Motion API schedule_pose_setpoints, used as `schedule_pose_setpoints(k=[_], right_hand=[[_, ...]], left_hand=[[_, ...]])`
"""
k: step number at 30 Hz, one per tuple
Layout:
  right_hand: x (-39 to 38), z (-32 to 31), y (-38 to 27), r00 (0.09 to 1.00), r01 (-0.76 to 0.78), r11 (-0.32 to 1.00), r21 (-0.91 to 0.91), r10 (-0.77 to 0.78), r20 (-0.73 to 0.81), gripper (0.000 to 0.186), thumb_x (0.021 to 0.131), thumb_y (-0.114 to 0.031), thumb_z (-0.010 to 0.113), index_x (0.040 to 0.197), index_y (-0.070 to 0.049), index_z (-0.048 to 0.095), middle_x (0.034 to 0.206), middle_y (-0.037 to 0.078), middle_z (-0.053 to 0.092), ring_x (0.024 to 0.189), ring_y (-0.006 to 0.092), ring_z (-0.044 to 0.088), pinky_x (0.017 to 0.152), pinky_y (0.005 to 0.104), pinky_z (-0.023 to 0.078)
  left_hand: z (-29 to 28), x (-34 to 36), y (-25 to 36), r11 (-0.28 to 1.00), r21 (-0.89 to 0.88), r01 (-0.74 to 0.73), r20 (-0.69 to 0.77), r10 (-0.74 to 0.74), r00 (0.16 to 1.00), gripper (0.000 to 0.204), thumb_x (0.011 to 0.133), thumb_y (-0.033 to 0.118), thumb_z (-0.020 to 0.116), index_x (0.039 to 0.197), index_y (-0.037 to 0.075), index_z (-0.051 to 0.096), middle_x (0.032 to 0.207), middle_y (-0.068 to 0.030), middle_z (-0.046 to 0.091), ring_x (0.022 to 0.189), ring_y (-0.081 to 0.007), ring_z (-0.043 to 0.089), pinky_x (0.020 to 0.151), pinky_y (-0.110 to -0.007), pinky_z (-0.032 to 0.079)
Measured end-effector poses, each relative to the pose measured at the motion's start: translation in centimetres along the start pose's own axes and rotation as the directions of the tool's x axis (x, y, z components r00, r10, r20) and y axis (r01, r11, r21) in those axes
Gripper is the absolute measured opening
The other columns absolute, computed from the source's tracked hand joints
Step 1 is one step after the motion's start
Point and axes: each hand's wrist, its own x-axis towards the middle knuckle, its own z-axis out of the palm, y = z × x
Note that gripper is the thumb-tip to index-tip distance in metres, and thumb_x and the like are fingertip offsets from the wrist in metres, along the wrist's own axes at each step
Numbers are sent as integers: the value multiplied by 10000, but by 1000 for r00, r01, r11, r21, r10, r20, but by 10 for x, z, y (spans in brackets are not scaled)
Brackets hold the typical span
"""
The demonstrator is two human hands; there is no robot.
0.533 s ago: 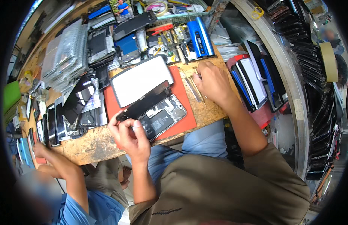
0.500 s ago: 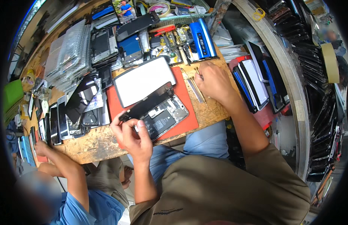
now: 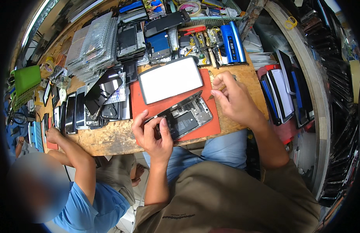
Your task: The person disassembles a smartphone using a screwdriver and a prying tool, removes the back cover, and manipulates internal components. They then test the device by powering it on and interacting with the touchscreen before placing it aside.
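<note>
An opened smartphone (image 3: 193, 118) lies tilted near the table's front edge, its battery and inner parts showing. The lifted black screen (image 3: 179, 105) leans up along its far side. My left hand (image 3: 154, 136) is closed at the phone's left end, fingers on the raised screen. To the right, my right hand (image 3: 236, 99) pinches a slim gold-coloured pointed tool (image 3: 222, 89), its dark tip just off the phone's right end. Whether this is a screwdriver or tweezers I cannot tell. Behind the phone sits a white pad with a dark rim (image 3: 170, 80), on a red-orange mat (image 3: 139, 103).
Stacked bubble-wrap packs (image 3: 96, 39) and several phones and screens (image 3: 75, 110) crowd the left. A blue device (image 3: 229, 42) and hand tools stand at the back. Cases fill a shelf (image 3: 282, 89) at right. A co-worker's hand (image 3: 53, 135) rests at the table's left.
My right hand has lifted off the tabletop with the slim tool and come nearer to the phone. The screen stands more edge-on in my left hand. The whole view has shifted.
</note>
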Motion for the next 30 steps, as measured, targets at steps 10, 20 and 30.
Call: schedule_pose_setpoints(k=[10,20,30], right_hand=[[12,-16,-12,954,100,988,122,-60,-293,136,1022,-23,610,1153,1,583,848,79,685,806,166,727,697,317,571],[48,-26,43,1000,-20,819,-573,9,-21,297,991,-175,661,1218,-6,569,867,271,720,838,483,705,757,589,538],[33,-5,27,950,-194,847,-494,287,121,137,984,-97,564,1036,30,572,812,268,679,805,502,669,734,564,520]], left_hand=[[2,-2,-2,997,-81,19,-81,-26,996,78,952,26,732,1026,13,711,1316,-173,561,1169,-290,572,957,-396,486],[-7,1,1,996,-88,28,18,-26,999,330,1123,202,492,888,-9,587,1264,-206,581,1118,-266,591,973,-385,458],[-8,4,2,997,-70,35,22,-34,999,87,954,76,693,993,0,711,1202,-194,614,1056,-317,632,895,-397,526]])
